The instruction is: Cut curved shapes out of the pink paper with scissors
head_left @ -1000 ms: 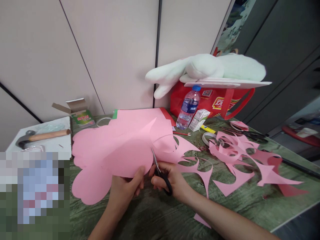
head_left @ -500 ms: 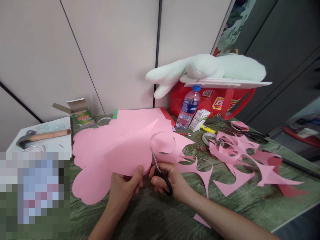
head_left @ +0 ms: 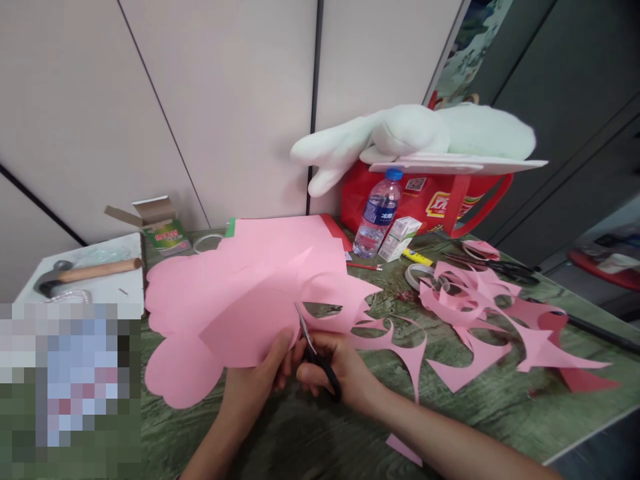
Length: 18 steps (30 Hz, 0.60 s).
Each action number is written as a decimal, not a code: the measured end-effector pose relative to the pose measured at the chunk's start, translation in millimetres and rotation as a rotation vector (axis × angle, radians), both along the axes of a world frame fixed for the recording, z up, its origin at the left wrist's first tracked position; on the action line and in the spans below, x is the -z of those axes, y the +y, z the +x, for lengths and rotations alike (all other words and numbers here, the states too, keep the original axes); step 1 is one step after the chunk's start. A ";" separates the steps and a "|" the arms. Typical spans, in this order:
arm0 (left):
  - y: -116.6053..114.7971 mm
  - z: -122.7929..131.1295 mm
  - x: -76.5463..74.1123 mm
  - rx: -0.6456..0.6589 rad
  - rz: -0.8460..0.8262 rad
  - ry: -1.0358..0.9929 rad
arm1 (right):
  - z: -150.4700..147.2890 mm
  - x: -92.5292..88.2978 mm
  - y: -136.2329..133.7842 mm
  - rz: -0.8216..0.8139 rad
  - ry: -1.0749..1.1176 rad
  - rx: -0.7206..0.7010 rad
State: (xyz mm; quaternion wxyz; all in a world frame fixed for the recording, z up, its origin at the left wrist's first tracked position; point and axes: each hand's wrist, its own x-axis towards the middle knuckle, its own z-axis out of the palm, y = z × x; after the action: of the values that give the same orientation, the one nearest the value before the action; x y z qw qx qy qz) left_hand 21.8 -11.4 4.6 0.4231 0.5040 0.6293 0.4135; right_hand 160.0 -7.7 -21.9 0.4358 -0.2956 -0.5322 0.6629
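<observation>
My left hand point(head_left: 257, 387) pinches the near edge of a folded pink paper sheet point(head_left: 245, 313), thumb on top. My right hand point(head_left: 335, 373) is closed round the black handles of a pair of scissors point(head_left: 313, 350), whose blades point up and away into the sheet's curved right edge. A curly pink offcut strip point(head_left: 385, 333) hangs off the sheet to the right of the blades. More pink sheets with scalloped edges point(head_left: 175, 293) lie flat beneath.
Pink scraps point(head_left: 480, 313) cover the green table point(head_left: 310, 433) at right, with tape rolls point(head_left: 417, 275) and other scissors point(head_left: 500, 267). Behind stand a water bottle point(head_left: 377, 217), small carton point(head_left: 397, 239), red bag point(head_left: 440, 200) with a white plush toy point(head_left: 415, 137). A hammer point(head_left: 85, 273) and open box point(head_left: 160, 223) sit left.
The scissors have moved slightly left and further along the curved edge. The sheet has turned a little in my left hand and the offcut strip has grown longer.
</observation>
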 end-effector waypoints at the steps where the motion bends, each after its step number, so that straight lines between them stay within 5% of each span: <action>1: -1.4 1.6 -3.3 -0.014 0.008 -0.002 | 0.3 -0.6 1.0 0.007 0.016 -0.002; 7: -5.1 7.2 -13.7 -0.016 -0.020 -0.077 | 2.4 -1.3 5.0 -0.002 0.046 0.057; 18: -3.1 6.4 -7.7 -0.011 0.003 -0.135 | 0.8 -6.1 4.4 0.034 0.014 0.066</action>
State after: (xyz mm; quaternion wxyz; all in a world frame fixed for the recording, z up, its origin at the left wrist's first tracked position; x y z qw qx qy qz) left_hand 28.3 -14.5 12.3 0.4615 0.4720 0.6013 0.4501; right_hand 160.8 -3.3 -15.7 0.4661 -0.3009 -0.5302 0.6412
